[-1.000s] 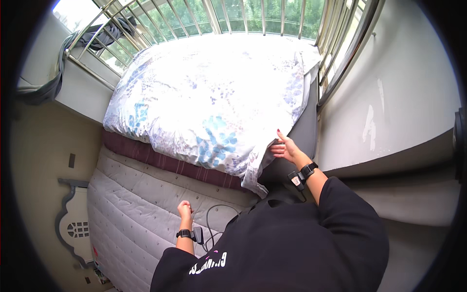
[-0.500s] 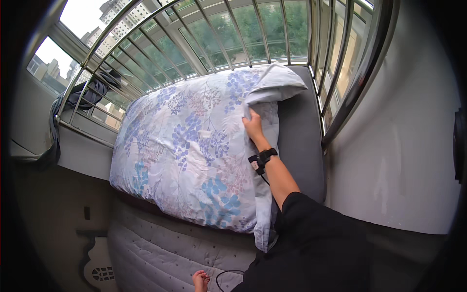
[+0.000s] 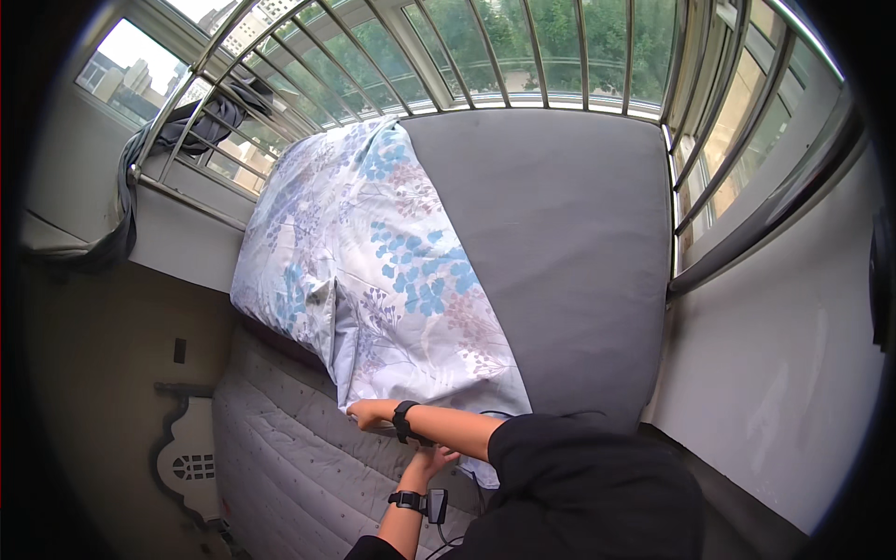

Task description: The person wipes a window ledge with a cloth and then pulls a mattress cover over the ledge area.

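Observation:
A white cotton sheet (image 3: 373,308) with blue, purple and pinkish leaf prints covers the left part of a grey mattress (image 3: 560,224). Its right edge slants from the far rail down to the front. My right hand (image 3: 371,413) is closed on the sheet's near edge, which bunches into folds above it. Below my right forearm, my left hand (image 3: 432,458) has its fingers partly stretched out beside a hanging bit of the sheet. The forearm hides some of the left hand. Both wrists wear black straps.
Metal railings (image 3: 537,56) stand before the windows at the far side and the right. A grey quilted pad (image 3: 280,448) lies in front of the mattress. Dark cloth (image 3: 201,131) is knotted round the left rail. A white wall panel (image 3: 775,373) rises at the right.
The sheet has been pulled leftward and toward me, baring the mattress's right part. My right hand has moved from the far right edge to the near edge; my left hand has come up beside it.

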The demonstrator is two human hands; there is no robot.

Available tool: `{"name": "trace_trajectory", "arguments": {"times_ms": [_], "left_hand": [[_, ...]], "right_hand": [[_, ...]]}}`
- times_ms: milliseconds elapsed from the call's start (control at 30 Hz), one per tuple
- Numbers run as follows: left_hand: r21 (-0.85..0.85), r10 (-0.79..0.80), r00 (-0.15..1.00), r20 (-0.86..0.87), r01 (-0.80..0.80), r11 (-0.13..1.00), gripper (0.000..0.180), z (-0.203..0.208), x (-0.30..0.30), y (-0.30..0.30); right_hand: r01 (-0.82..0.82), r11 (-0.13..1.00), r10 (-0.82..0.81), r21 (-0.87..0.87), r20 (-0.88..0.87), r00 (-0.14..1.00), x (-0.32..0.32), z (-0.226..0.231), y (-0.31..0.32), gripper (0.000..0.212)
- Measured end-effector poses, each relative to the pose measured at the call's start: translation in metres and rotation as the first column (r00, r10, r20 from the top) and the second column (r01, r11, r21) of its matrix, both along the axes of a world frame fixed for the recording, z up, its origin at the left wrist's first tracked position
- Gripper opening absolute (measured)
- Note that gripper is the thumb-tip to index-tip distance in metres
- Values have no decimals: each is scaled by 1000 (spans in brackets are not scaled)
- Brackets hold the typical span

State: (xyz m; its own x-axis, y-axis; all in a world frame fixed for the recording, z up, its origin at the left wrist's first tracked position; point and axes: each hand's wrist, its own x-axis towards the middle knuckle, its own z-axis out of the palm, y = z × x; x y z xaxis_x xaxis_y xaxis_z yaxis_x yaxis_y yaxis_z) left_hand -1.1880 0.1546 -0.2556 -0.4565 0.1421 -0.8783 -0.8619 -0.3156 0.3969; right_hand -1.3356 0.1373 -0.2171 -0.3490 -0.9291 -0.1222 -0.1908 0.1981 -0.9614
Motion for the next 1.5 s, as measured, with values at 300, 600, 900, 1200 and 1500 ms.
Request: {"name": "trace_trajectory", "arguments": {"times_ms": [300,600,900,1200,1500], "left_hand": [[-72,-250,950,-189,240,968,37,-127,32,28],[-411,-177,963,-203,80,908,25,-47,24,42],[-671,-471,679,-563,-42,740,82,-162,78,-17],[-571,313,694,-648,-715,403,36,52,-16,-127],[-515,-105,505,-857,-831,210,22,321,-192,-265]], "right_hand": [[326,940,-241,-101,480,844,50,38,120,22],[983,-179,-827,41,-548,-128,74,-49,253,48],[724,674,-671,-151,285,684,62,-1,85,33],[409,843,-180,-350,532,827,73,66,101,20],[726,646,-701,236,561,441,111,32,316,19]]}}
